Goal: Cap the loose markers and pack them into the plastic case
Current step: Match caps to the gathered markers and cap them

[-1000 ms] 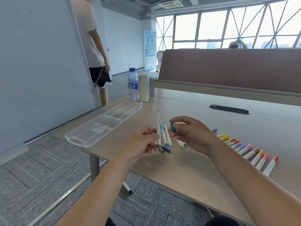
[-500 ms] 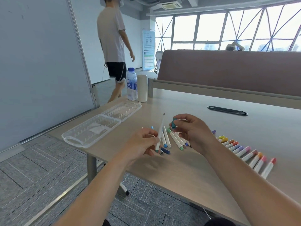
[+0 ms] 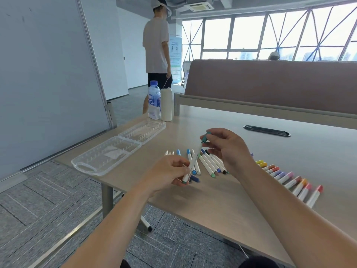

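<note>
Since a moment ago the right hand (image 3: 228, 149) has brought the small teal cap (image 3: 204, 139) onto the tip of the white marker with a teal end (image 3: 193, 161). Before, cap and tip were apart. The marker also leans more to the right now.

The long beige table (image 3: 251, 200) carries everything. Behind its far left corner stands a person in a light shirt (image 3: 156, 45). On the left part of the table lies the clear plastic case (image 3: 104, 151), opened flat in two halves and well apart from both hands. At the far corner stand a water bottle with a blue cap (image 3: 154, 101) and a white cylinder (image 3: 166, 104), just beside each other. A black oval slot (image 3: 266, 130) is set in the table top further right.

The left hand (image 3: 170, 171) grips the lower part of the white marker with curled fingers. The right hand pinches the teal cap at the upper tip. Whether the cap is fully pressed on, I cannot tell. Under the hands lie the loose markers (image 3: 208, 163) close together. To the right, a row of capped markers (image 3: 289, 178) lies side by side.
</note>
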The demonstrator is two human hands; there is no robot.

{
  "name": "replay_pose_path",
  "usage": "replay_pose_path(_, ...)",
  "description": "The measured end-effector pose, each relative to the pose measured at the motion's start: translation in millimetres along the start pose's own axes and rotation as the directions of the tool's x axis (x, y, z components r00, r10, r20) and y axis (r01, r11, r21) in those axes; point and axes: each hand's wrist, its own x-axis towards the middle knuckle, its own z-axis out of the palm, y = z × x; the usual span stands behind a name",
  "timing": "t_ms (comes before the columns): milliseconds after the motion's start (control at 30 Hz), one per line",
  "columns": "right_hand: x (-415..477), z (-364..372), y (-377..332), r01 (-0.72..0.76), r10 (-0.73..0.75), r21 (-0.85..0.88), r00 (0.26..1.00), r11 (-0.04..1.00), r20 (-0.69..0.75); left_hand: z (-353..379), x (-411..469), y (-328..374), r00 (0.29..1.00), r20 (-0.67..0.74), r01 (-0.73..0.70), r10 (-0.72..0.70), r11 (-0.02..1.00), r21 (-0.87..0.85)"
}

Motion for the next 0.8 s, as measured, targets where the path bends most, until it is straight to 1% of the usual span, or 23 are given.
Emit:
replay_pose_path(133,1,-1,0,0.017,-0.017,0.013,1.0,1.0,0.003,0,0,-1,1.0,-0.003,-0.003,0.003,1.0,0.007)
replay_pose_path(433,-3,-2,2,0.045,-0.042,-0.057,0.998,0.997,0.052,1,1,1,1.0,-0.018,-0.023,0.024,1.0,0.013)
replay_pose_path(600,-4,-1,4,0.058,-0.055,-0.082,0.998,0.995,0.042,6,1,1,0.998,-0.052,-0.028,0.027,1.0,-0.012)
replay_pose_path(800,-4,2,6,0.085,-0.079,-0.162,0.996,0.983,0.039,10,2,-1,0.998,-0.062,-0.033,0.032,0.999,-0.017)
